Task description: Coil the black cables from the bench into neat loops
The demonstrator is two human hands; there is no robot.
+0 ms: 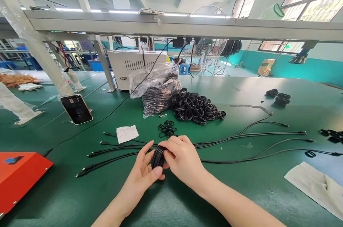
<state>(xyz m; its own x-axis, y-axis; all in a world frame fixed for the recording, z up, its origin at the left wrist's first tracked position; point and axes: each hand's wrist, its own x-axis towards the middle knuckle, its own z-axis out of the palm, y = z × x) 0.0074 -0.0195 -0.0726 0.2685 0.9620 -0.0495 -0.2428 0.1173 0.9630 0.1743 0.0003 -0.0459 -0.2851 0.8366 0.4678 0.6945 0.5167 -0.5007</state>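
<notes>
Green mat [241,191]; left hand [138,180], right hand [182,159] clasp cable [158,157].

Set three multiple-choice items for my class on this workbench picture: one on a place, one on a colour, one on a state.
1. Where does the white paper slip lie?
A) inside a plastic bag
B) on the green bench
C) on a windowsill

2. What colour is the box at lower left?
A) blue
B) white
C) orange-red

3. What state is the coiled black cable in?
A) lying untouched
B) held between the left hand and right hand
C) bagged

Answers:
1 B, it rests on the bench beside the cables.
2 C, its top shows orange-red.
3 B, both hands grip it.
</notes>
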